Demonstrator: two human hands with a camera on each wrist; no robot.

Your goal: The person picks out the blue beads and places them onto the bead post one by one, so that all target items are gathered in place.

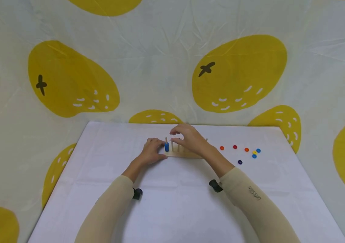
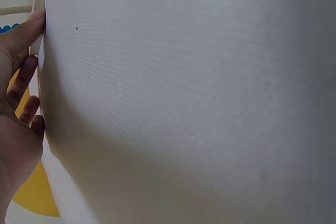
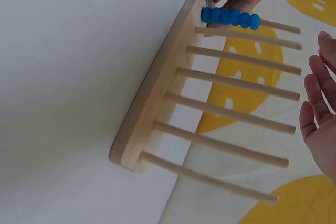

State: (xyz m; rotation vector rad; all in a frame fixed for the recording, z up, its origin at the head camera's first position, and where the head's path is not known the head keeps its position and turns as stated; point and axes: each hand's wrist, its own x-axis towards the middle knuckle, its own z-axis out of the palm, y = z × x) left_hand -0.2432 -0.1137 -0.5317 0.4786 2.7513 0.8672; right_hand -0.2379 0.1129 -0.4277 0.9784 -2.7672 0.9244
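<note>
A wooden peg board (image 1: 187, 155) stands on the table, with several thin upright pegs (image 3: 231, 80) in a row. On its leftmost peg sits a stack of blue beads (image 3: 231, 18), the tip of the peg showing above them. My left hand (image 1: 151, 151) holds the board's left end, thumb on the front edge and fingers behind. Above the pegs hovers my right hand (image 1: 190, 137), its thumb and fingers apart, with no bead visible between them. In the right wrist view this hand is cut off by the right edge, so part of it is hidden.
To the board's right lie loose beads: orange ones (image 1: 222, 148), a red one (image 1: 235, 147), a yellow one (image 1: 254, 152), blue ones (image 1: 258, 150) and a dark one (image 1: 240, 162). A white cloth covers the table (image 1: 172, 202); a patterned curtain (image 1: 160, 67) hangs behind it.
</note>
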